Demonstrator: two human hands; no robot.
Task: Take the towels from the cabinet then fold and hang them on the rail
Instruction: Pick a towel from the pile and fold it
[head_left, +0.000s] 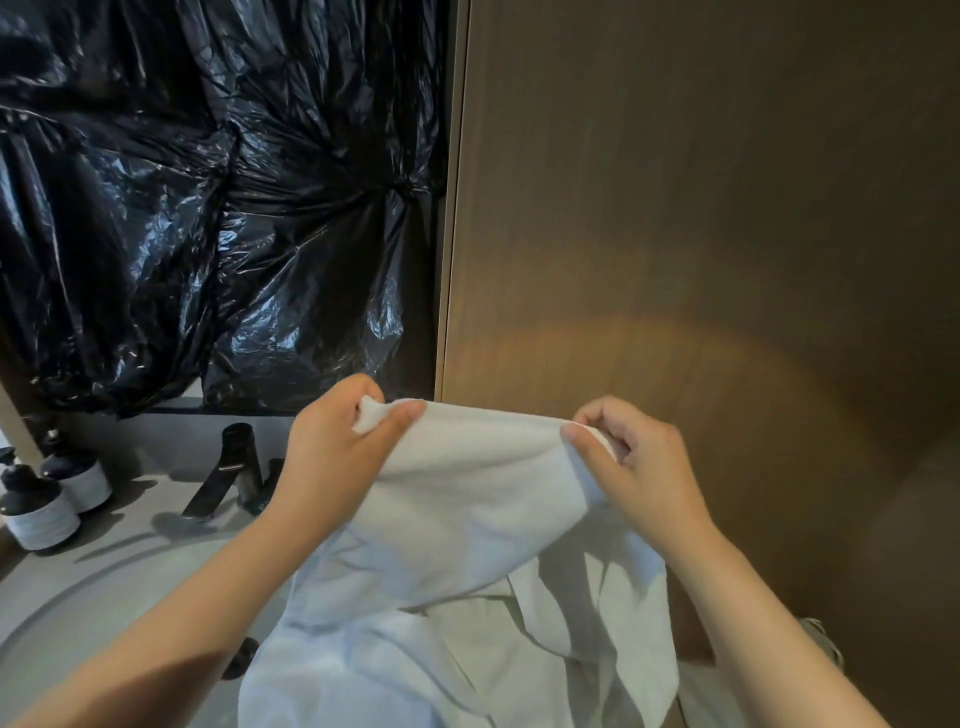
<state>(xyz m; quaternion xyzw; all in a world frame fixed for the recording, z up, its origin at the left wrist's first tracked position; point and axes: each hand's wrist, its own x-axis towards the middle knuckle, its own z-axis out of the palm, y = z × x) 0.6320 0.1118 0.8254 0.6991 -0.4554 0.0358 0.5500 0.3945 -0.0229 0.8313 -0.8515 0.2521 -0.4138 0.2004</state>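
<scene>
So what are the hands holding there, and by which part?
A white towel. The left hand and right hand each pinch its top edge, one near each end, and the rest hangs down.

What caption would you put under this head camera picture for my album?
Left hand and right hand hold up a white towel by its top edge at a sink.

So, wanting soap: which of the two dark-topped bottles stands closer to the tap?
The rear bottle, farther back and right; the front bottle sits further from the tap.

The towel (457, 545) runs off the bottom edge.
</scene>
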